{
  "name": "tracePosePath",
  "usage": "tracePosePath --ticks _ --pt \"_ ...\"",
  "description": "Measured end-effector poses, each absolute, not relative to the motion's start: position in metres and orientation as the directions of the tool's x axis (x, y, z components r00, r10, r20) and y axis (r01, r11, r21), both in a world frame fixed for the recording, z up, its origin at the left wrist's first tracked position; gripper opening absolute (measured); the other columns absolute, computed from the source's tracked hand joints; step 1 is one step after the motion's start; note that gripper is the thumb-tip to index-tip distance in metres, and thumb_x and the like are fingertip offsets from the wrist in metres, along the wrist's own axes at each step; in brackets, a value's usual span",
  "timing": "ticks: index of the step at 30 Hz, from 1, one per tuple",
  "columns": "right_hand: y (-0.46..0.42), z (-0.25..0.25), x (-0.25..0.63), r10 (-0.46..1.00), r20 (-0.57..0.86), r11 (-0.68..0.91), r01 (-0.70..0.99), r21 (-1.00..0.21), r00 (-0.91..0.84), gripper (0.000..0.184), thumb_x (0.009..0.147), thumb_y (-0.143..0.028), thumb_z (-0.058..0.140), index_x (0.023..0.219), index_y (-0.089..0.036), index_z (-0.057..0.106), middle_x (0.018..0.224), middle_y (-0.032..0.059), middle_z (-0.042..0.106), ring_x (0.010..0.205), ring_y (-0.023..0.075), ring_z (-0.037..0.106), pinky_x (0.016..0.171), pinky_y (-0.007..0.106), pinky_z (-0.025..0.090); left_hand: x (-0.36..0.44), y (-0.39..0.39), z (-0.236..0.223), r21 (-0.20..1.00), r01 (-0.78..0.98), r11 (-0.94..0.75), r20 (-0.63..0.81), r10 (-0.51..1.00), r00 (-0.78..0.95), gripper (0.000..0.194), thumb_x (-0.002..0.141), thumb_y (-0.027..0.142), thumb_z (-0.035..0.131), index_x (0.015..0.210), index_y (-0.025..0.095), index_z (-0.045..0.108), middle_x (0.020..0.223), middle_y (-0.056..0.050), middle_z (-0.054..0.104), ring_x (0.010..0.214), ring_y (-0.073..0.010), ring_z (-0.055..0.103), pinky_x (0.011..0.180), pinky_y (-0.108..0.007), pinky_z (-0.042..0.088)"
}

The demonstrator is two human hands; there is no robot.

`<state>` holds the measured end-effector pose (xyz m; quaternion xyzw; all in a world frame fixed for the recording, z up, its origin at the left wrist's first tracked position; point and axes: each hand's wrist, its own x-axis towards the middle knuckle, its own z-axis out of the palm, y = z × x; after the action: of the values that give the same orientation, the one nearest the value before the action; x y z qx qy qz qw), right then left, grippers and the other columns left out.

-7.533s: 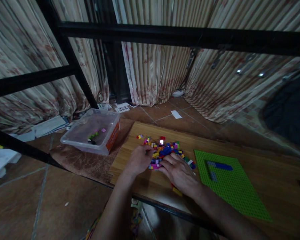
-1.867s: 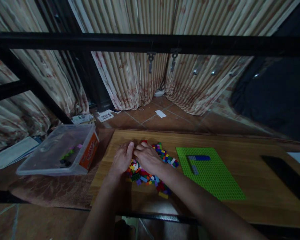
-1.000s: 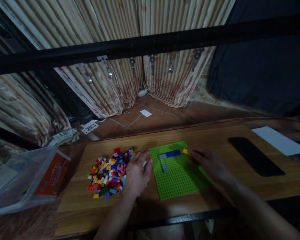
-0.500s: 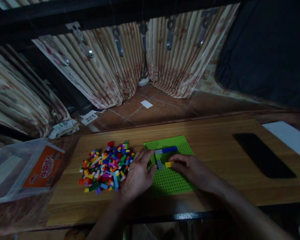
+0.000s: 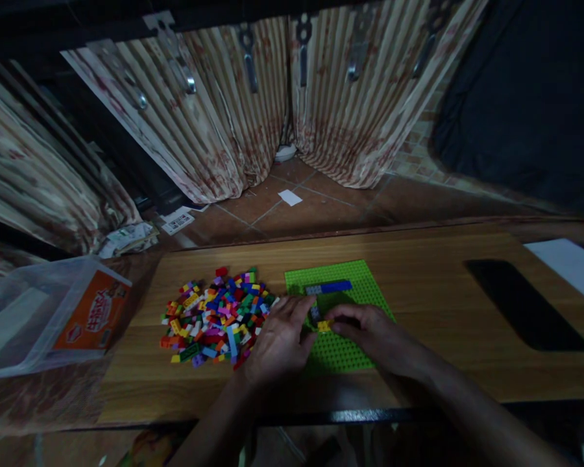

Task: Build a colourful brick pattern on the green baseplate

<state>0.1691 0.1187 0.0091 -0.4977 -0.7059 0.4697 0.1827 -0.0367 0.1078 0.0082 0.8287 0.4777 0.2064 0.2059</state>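
Note:
A yellow brick [image 5: 324, 325] is pinched between the fingertips of my right hand [image 5: 367, 324], just at the near end of a short grey brick row [image 5: 315, 314] on the green baseplate [image 5: 350, 357]. Whether the yellow brick is pressed onto the studs I cannot tell. Farther back on the plate, a blue brick [image 5: 337, 286] lies in line with another grey brick [image 5: 313, 290]. Over the plate's left edge rests my left hand [image 5: 282, 334], its thumb and fingers apart and nothing seen in it. It hides part of that edge.
A heap of mixed coloured bricks [image 5: 214, 318] spreads left of the plate on the wooden table [image 5: 428, 285]. A clear plastic box [image 5: 24, 311] with an orange label stands at far left. To the right lie a black flat object [image 5: 525, 305] and a white sheet [image 5: 567, 263].
My right hand has brought the yellow brick left and nearer to me, up to the near end of the grey row. My left hand stays by the plate's left edge. The camera view has shifted slightly.

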Motion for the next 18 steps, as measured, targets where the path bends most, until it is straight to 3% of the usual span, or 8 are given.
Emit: tracePosePath --ticks 10,18 --pt "0.113 0.016 0.159 0.905 -0.183 0.154 0.697 -0.700 -0.384 0.016 0.090 -0.026 0.051 0.088 -0.023 0.066 0.082 -0.0002 0.068 0.073 0.0148 0.060 0.065 0.026 0.039 -0.039 0.108 0.008 0.552 0.691 -0.467 0.139 0.868 0.476 0.062 0.076 0.016 0.064 0.133 0.019 0.041 0.126 -0.009 0.057 0.119 -0.0248 0.049 0.104 -0.043 0.042" --pt "0.110 0.016 0.155 0.932 -0.144 0.152 0.717 -0.680 -0.334 0.013 0.089 -0.024 0.051 0.084 -0.022 0.064 0.081 -0.0001 0.068 0.073 0.0149 0.061 0.063 0.026 0.040 -0.037 0.111 0.010 0.521 0.737 -0.431 0.153 0.896 0.416 0.048 0.085 0.022 0.054 0.132 0.017 0.043 0.120 -0.011 0.059 0.114 -0.0256 0.054 0.099 -0.044 0.046"
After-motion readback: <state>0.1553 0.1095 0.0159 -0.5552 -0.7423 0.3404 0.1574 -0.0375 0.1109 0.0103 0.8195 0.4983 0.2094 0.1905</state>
